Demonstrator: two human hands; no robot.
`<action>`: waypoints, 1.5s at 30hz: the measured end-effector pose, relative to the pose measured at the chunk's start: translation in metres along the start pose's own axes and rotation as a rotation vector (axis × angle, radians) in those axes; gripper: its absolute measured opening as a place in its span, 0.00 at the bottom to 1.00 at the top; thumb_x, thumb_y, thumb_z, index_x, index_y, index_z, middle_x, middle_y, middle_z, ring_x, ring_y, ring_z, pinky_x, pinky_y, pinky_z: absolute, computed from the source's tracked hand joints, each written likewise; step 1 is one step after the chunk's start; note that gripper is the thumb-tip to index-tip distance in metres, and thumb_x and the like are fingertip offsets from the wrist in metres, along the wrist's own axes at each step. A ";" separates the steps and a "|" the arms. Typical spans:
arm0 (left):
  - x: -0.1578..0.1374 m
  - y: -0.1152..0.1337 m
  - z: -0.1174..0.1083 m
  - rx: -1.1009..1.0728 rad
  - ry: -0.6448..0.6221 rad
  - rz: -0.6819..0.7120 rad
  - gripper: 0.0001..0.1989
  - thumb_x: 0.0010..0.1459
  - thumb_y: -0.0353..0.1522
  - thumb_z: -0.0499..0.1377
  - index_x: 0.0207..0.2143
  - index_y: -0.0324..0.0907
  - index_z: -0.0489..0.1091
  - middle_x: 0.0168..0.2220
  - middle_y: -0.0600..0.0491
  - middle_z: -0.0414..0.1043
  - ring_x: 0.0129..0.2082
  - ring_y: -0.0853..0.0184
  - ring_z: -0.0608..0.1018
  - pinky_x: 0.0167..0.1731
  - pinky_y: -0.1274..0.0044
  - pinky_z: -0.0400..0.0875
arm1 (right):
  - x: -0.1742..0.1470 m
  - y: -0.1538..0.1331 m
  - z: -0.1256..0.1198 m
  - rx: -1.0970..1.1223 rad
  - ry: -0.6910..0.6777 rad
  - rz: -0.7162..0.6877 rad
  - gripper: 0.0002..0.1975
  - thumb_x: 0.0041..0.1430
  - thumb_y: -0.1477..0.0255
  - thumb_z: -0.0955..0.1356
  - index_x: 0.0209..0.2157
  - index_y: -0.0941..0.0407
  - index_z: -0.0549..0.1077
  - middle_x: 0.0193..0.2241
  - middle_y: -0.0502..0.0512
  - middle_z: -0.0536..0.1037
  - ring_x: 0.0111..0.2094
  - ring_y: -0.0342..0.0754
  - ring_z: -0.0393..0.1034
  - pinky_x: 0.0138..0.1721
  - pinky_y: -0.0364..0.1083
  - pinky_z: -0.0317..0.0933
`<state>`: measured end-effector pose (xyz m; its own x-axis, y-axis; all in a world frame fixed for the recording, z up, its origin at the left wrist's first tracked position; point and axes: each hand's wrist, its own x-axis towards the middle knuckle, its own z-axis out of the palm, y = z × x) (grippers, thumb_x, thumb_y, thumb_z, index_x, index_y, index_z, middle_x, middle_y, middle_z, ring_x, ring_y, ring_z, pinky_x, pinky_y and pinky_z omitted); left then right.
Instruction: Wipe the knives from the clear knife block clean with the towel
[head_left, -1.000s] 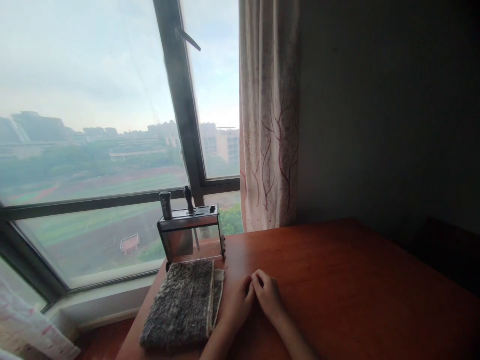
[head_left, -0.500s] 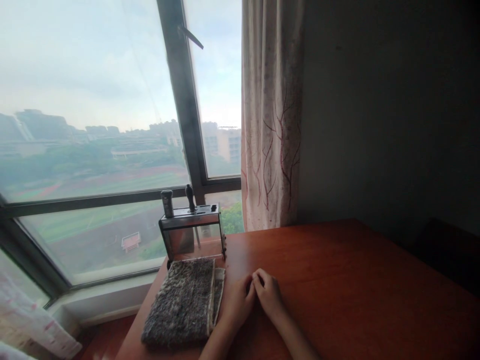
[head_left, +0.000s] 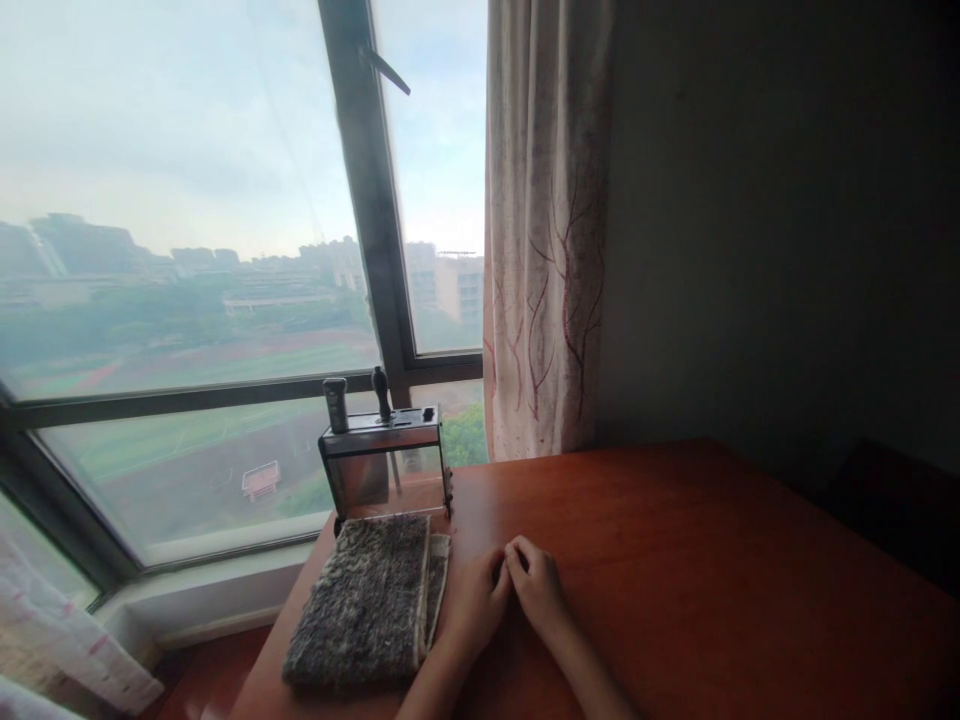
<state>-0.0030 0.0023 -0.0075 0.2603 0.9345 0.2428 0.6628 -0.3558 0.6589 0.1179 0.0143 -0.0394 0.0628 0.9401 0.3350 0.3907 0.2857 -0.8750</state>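
Observation:
My left hand (head_left: 478, 590) and my right hand (head_left: 534, 578) lie together on the reddish-brown wooden table (head_left: 675, 560), their fingertips meeting. The fingers of both are curled in, and nothing shows in either hand. Close to the left forearm is a folded grey shaggy towel (head_left: 364, 605) with a pale hemmed edge. Behind the towel stands a knife block (head_left: 386, 432) with clear sides and a metal frame. Two dark handles stick up from its top, and a blade shows through the side.
A large window (head_left: 187, 300) with a dark frame fills the left side, above a pale sill (head_left: 202, 595). The patterned curtain (head_left: 546, 250) hangs behind the table, beside a dark wall (head_left: 750, 250). Another curtain (head_left: 82, 630) is at lower left.

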 end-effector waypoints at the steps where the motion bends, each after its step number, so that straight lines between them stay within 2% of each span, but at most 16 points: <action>1: 0.000 0.001 0.000 -0.003 -0.002 -0.002 0.13 0.62 0.31 0.48 0.37 0.39 0.73 0.33 0.49 0.77 0.33 0.63 0.76 0.30 0.77 0.60 | 0.000 0.000 0.000 0.002 0.001 0.000 0.14 0.60 0.67 0.60 0.23 0.55 0.67 0.21 0.50 0.72 0.24 0.46 0.66 0.27 0.42 0.55; 20: 0.000 0.006 -0.002 -0.035 0.000 -0.025 0.13 0.62 0.31 0.48 0.34 0.40 0.72 0.33 0.48 0.77 0.32 0.62 0.76 0.31 0.76 0.61 | -0.001 0.002 0.002 0.020 -0.004 0.003 0.16 0.61 0.63 0.60 0.23 0.54 0.67 0.20 0.50 0.71 0.24 0.46 0.65 0.26 0.42 0.54; 45: 0.000 0.008 -0.004 -0.082 0.015 -0.014 0.13 0.60 0.32 0.49 0.37 0.40 0.73 0.32 0.48 0.77 0.31 0.61 0.76 0.33 0.75 0.64 | 0.000 0.000 0.001 0.013 0.011 -0.009 0.17 0.61 0.62 0.59 0.22 0.54 0.66 0.19 0.50 0.71 0.23 0.46 0.65 0.26 0.42 0.55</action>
<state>-0.0004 -0.0011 0.0010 0.2407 0.9396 0.2433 0.6062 -0.3413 0.7183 0.1170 0.0151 -0.0401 0.0697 0.9354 0.3467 0.3792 0.2966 -0.8765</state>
